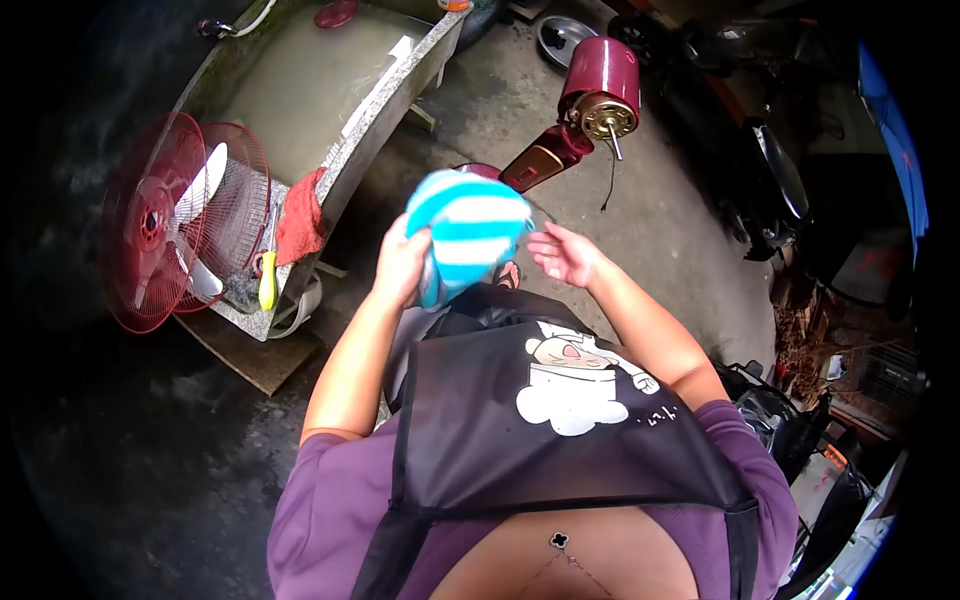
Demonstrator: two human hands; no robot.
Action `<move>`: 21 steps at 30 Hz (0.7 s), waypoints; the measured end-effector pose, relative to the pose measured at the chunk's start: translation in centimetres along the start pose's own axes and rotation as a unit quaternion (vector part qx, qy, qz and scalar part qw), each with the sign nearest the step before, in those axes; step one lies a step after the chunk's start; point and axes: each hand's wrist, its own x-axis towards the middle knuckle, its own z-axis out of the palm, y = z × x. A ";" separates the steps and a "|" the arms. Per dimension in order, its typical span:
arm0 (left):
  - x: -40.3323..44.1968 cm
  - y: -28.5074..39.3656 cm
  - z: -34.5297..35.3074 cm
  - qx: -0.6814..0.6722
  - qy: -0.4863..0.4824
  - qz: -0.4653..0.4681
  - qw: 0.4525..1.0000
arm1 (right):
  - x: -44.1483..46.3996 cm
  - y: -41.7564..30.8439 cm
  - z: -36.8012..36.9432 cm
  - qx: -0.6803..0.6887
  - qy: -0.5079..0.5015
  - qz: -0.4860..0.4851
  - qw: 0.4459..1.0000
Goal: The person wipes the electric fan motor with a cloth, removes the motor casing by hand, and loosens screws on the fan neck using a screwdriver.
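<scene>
In front of my apron, a blue-and-white striped cloth (468, 225) is bunched up, its edges slightly blurred. My left hand (403, 262) grips it from the left side, fingers wrapped round the fabric. Just right of the cloth, my right hand (563, 254) is open with fingers apart and seems to hold nothing. Beyond both hands stands a dark red fan body (600, 80), its motor and bare shaft exposed, on a red neck (545, 158). The cloth partly hides the fan's base.
A concrete basin (370, 110) of cloudy water runs along the left. On its near corner lie red fan guards (150, 220) with white blades (203, 185), a red cloth (299, 217) and a yellow-handled screwdriver (267, 282). A metal tray (560, 38) lies behind the fan; a motorbike (740, 150) stands right.
</scene>
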 end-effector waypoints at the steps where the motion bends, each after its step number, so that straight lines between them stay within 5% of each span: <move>1: 0.5 0.3 -0.9 0.007 0.025 0.023 0.999 | 0.3 0.5 -1.6 0.013 0.024 0.009 1.000; 6: 4.6 3.5 -4.8 -0.082 0.117 0.184 0.972 | 1.5 4.1 -9.3 0.073 0.103 0.035 0.991; 10: 7.9 5.9 -6.9 0.003 0.247 0.249 0.936 | 1.3 6.7 -11.2 0.069 0.155 0.036 0.985; 12: 10.8 4.6 -9.8 0.032 0.295 0.244 0.923 | 1.2 7.2 -11.2 0.064 0.165 0.035 0.984; 14: 12.5 3.6 -11.5 0.354 0.465 0.116 0.803 | 1.0 7.3 -10.4 0.055 0.165 0.026 0.984; 15: 13.5 2.3 -11.9 0.366 0.515 0.132 0.764 | 0.8 7.2 -9.9 0.045 0.164 0.017 0.985; 18: 11.7 3.2 -10.7 0.474 0.412 -0.002 0.778 | 0.4 7.1 -8.3 0.019 0.150 0.005 0.988; 21: 11.5 3.2 -10.3 0.528 0.393 -0.014 0.753 | -0.1 7.1 -6.6 -0.016 0.143 0.003 0.990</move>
